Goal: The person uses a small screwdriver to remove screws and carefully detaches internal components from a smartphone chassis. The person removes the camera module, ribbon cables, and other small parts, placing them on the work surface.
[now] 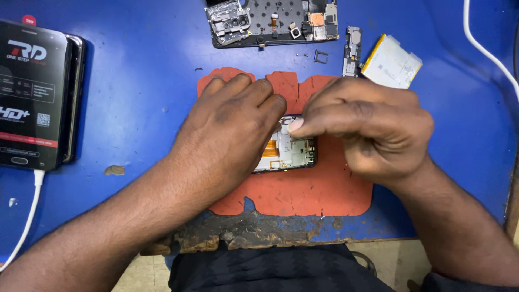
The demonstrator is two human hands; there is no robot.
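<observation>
while the chipped front edge of the blue table point(135, 108) sits closest to me, both my hands are down on the worn orange mat point(303, 189), meeting over an opened phone frame point(289, 151). my left hand point(232, 135) lies flat and spread across the frame's left part, pressing it to the mat, fingers together and closed on nothing. my right hand point(367, 130) is curled, thumb and forefinger pinched together right at the frame's top edge (whether something tiny is between them, i cannot tell, it's hidden). the frame lies in the middle of the mat, mostly under my palms, with an orange flex strip and bare metal showing between them.

judging from this, the strip-down looks well along: the frame is open, its insides exposed, and parts are already lifted out and laid aside; whatever stays in the frame remains to be dealt with.

further out, counting: one second phone body point(270, 21) lying open with its camera modules showing, one small sim tray point(321, 57), one narrow circuit board point(352, 52), one pale battery point(391, 62) with a yellow edge. off to the left, one boxed black phone point(32, 92) on a white cable point(24, 227), and another white cable point(486, 48) at far right. so two cables, two opened phone shells, one of everything else.
</observation>
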